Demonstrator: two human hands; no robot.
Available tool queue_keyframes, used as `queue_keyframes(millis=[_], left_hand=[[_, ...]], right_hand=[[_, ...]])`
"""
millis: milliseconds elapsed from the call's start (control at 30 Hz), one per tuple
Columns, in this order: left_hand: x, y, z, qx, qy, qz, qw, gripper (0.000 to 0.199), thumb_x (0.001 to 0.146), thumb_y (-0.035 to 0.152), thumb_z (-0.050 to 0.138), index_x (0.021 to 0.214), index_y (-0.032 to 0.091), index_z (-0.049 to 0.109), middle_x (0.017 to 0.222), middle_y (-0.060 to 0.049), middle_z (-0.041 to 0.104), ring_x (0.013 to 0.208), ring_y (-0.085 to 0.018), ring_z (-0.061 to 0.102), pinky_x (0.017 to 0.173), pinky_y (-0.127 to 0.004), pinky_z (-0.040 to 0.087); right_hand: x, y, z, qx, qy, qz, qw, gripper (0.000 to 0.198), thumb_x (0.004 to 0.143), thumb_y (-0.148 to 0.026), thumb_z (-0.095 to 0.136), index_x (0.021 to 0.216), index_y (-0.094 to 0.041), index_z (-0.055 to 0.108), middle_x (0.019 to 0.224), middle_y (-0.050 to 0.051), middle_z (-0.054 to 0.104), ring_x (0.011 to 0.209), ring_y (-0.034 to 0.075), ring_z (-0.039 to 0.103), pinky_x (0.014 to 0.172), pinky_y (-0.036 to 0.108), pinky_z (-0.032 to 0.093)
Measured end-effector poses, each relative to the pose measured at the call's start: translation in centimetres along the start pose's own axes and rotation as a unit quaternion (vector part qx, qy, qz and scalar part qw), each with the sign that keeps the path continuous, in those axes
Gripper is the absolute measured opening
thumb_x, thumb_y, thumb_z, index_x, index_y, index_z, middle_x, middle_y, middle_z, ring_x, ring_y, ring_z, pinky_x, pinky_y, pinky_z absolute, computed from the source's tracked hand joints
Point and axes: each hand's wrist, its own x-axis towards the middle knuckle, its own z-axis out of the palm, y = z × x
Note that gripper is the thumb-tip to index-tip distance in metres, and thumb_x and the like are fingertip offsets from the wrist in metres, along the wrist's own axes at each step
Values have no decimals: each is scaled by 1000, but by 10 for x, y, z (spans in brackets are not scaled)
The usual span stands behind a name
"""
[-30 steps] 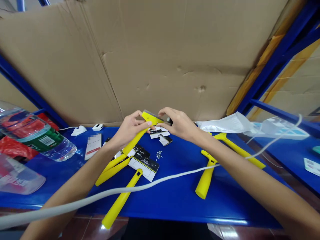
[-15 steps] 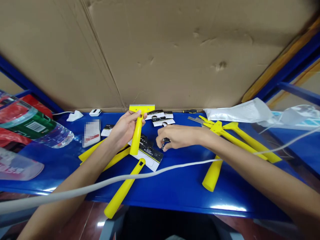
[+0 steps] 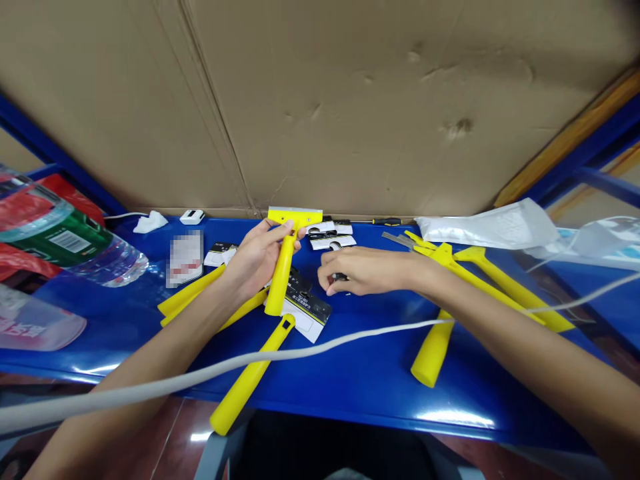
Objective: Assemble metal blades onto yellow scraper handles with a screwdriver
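Observation:
My left hand point(image 3: 257, 260) is closed around the neck of a yellow scraper point(image 3: 281, 277). The scraper's wide head, with a metal strip along its top edge, points away from me, and its handle hangs toward me. To the right, my right hand point(image 3: 345, 272) is low over the blue table with fingers curled together. Something small and dark shows between those fingers, too hidden to name. Black and white cardboard cards point(image 3: 309, 313) lie beneath the scraper handle. A separate yellow handle point(image 3: 253, 377) lies in front, sticking out past the table's near edge.
More yellow scraper parts point(image 3: 493, 283) lie at right, beside thin metal blades point(image 3: 397, 240). A screwdriver point(image 3: 387, 221) and a white plastic bag point(image 3: 485, 223) lie along the back. A bottle point(image 3: 65, 240) stands at left. A white cable point(image 3: 225, 365) crosses in front.
The view has shifted slightly. My left hand still grips the scraper. My right hand's fingers have drawn closer together over the small dark things.

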Motion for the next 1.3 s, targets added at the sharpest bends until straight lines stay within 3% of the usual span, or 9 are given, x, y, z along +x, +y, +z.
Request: queue_keyframes(millis=[233,400,767,1300], left_hand=[[-9,-12,5,1,-41,-67,997,17,95,11,76,110,14,69,110,-11,77,89,-16,74,77,-25,60],[-24,-16,17,-1,-86,-129,988,22,94,8,77,113,15,69,109,-10,76,92,-18,76,72,-25,61],[-27,-21,20,-5,-113,-143,983,30,89,11,84,112,17,65,104,-8,75,94,-22,79,73,-27,61],[-29,-23,22,2,-105,-149,983,26,94,6,75,116,15,65,105,-12,79,93,-24,82,74,-28,63]], right_hand=[[-25,-39,-43,38,182,3,983,12,106,-28,63,102,-21,72,99,3,79,82,16,68,77,29,45],[-25,-39,-42,5,266,9,964,12,106,-29,64,105,-19,70,100,3,78,85,16,68,80,29,48],[-9,-27,-21,2,255,-2,967,12,109,-26,56,107,-22,68,124,10,64,110,22,66,99,37,51],[-10,-21,-23,105,248,35,962,14,105,-32,67,102,-22,76,118,9,67,108,22,67,99,37,51]])
